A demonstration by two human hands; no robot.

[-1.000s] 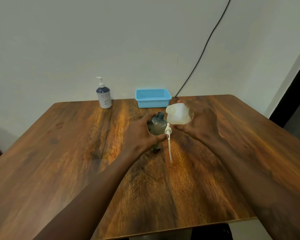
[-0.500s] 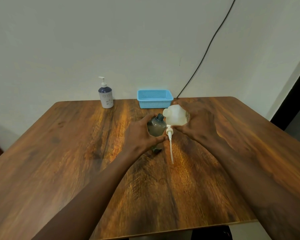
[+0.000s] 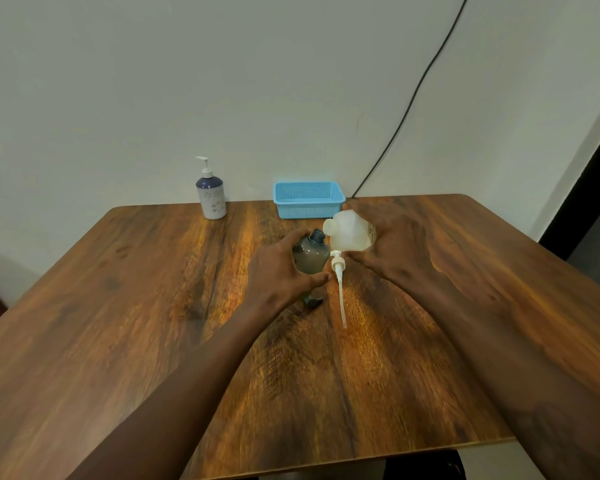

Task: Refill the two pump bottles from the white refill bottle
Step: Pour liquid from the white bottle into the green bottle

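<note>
Left hand: my left hand (image 3: 278, 271) wraps the grey pump bottle (image 3: 310, 256), fingers curled round its far side and thumb across the near side, a firm grip.
Right hand: my right hand (image 3: 395, 247) grips the white refill bottle (image 3: 349, 233) from the right, fingers and thumb spread wide round its body.
Grey pump bottle: near the middle of the table (image 3: 153, 323), upright, with its neck open and no pump on it.
White refill bottle: lifted and tipped to the left, its mouth just beside the grey bottle's open neck. I cannot tell whether anything is pouring.
Pump head (image 3: 338, 268): lies on the table between my hands, its white tube pointing back toward me.
Second pump bottle (image 3: 211, 195): blue and white, pump fitted, standing at the far edge, well apart from my hands.
Blue basket (image 3: 309, 199): at the far edge by the wall, just behind the refill bottle.
Cable (image 3: 413, 98): a dark line running down the wall behind the basket.
</note>
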